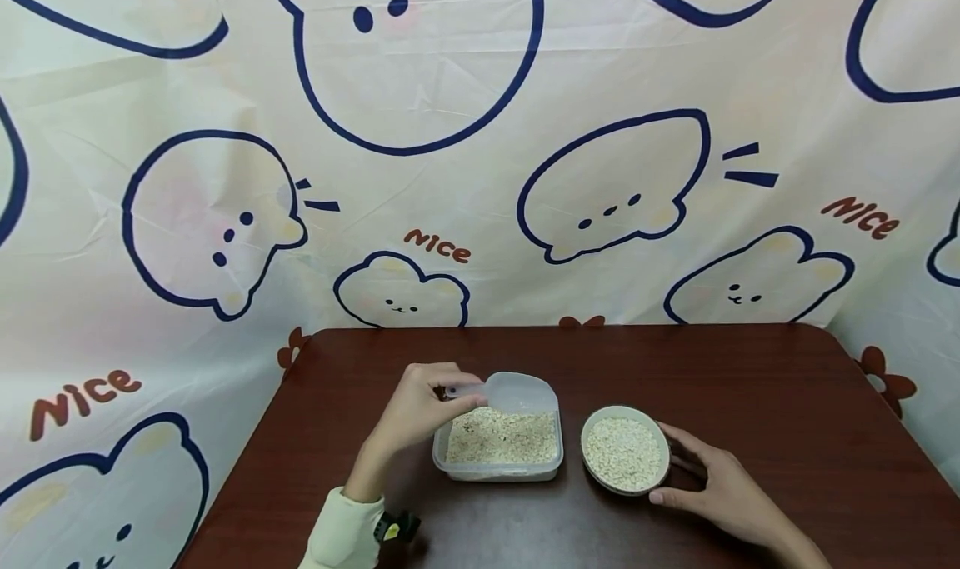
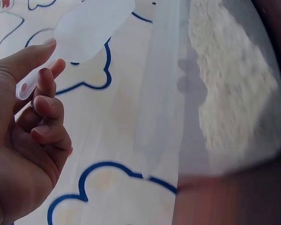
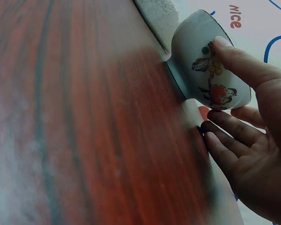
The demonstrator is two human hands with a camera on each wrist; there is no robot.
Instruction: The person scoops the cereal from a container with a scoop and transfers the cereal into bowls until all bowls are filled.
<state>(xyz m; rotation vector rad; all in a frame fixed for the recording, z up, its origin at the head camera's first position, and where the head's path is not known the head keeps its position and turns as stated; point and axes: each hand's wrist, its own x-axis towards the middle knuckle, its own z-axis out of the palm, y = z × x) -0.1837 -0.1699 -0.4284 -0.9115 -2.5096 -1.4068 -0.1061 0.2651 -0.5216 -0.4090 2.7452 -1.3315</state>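
A translucent plastic scoop (image 2: 91, 30) is pinched by its handle between the thumb and fingers of my left hand (image 1: 427, 406). In the head view its blade (image 1: 517, 392) is over the back part of a clear plastic container (image 1: 498, 472). Pale oat flakes (image 1: 502, 437) cover the container's inside. To its right stands a round white bowl (image 3: 196, 51) with a painted fruit-and-leaf pattern, filled with similar flakes (image 1: 625, 454). My right hand (image 1: 716, 486) holds the bowl's right side, thumb on the wall and fingertips low near the base.
Both vessels stand on a dark reddish-brown table (image 1: 675, 369), with a narrow gap between them. Behind and beside the table hangs a pale cloth (image 1: 480, 194) printed with blue bear outlines. A dark band (image 1: 397, 526) is at the left wrist.
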